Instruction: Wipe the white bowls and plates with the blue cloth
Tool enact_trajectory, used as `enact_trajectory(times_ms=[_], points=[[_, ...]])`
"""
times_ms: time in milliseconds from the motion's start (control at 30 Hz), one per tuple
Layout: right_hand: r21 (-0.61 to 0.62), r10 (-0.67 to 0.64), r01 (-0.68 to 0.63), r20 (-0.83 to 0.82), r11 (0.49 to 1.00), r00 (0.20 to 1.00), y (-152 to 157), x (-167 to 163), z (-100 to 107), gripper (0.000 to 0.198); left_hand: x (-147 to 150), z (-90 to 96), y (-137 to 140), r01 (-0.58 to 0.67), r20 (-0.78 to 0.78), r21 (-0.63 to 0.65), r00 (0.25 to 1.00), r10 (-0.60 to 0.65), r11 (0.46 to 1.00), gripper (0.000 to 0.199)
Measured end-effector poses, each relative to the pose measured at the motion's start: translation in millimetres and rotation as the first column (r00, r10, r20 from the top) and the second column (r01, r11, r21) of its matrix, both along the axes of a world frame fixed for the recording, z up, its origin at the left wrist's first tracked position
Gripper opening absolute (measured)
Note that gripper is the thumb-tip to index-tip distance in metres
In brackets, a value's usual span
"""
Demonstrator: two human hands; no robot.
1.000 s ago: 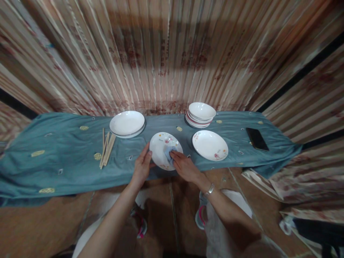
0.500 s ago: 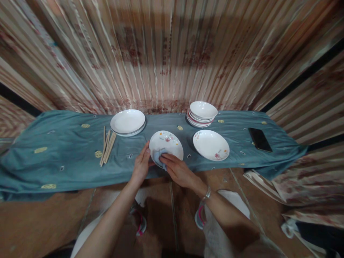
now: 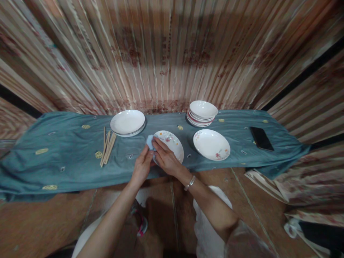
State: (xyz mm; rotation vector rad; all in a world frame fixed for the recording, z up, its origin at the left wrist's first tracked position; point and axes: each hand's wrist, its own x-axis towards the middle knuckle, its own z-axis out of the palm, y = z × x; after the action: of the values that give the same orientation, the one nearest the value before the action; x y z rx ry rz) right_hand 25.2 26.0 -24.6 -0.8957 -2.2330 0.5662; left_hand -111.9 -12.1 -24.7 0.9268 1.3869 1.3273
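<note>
A white plate with a floral rim [image 3: 174, 145] is tilted up in front of me at the table's near edge. My left hand [image 3: 142, 163] grips it by its left side. In my right hand [image 3: 166, 157] is a light blue cloth [image 3: 149, 142], pressed against the plate's left rim close to my left fingers. The fingers of my right hand are closed over the cloth and hide part of it. To the right lies another floral plate [image 3: 211, 144], flat on the tablecloth.
Stacked plates [image 3: 127, 122] stand at the back left, beside several wooden chopsticks [image 3: 108, 148]. A stack of bowls [image 3: 202, 111] is at the back right. A black phone [image 3: 261, 138] lies on the right of the blue-green tablecloth [image 3: 77, 157]. A curtain [image 3: 166, 53] hangs behind.
My right hand has moved left and slightly up with the cloth, from the plate's inner surface to its left rim. The left hand still holds the plate in about the same spot.
</note>
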Motion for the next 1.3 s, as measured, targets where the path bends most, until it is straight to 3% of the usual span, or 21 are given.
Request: enact_trajectory(times_ms=[233, 600, 1000, 1300], points=[[0.105, -0.094, 0.089, 0.044, 0.990, 0.995, 29, -2, -9, 0.050, 0, 5.0, -3, 0.012, 0.002, -0.033, 1.000, -0.012, 0.999, 0.078], [0.139, -0.318, 0.294, 0.197, 0.946, 0.927, 57, 20, -14, 0.047, -2, 4.2, -6, 0.004, 0.013, -0.048, 1.000, -0.004, 0.999, 0.076], [0.147, -0.375, 0.345, 0.384, 0.927, 0.844, 39, 62, -32, 0.049, -1, 8.8, -7, 0.016, 0.058, -0.030, 0.998, -0.014, 0.999, 0.065], [0.206, -0.338, 0.273, 0.440, 0.940, 0.832, 14, 84, -31, 0.043, -1, 8.2, -4, -0.017, 0.038, -0.062, 0.999, 0.019, 0.998, 0.061]])
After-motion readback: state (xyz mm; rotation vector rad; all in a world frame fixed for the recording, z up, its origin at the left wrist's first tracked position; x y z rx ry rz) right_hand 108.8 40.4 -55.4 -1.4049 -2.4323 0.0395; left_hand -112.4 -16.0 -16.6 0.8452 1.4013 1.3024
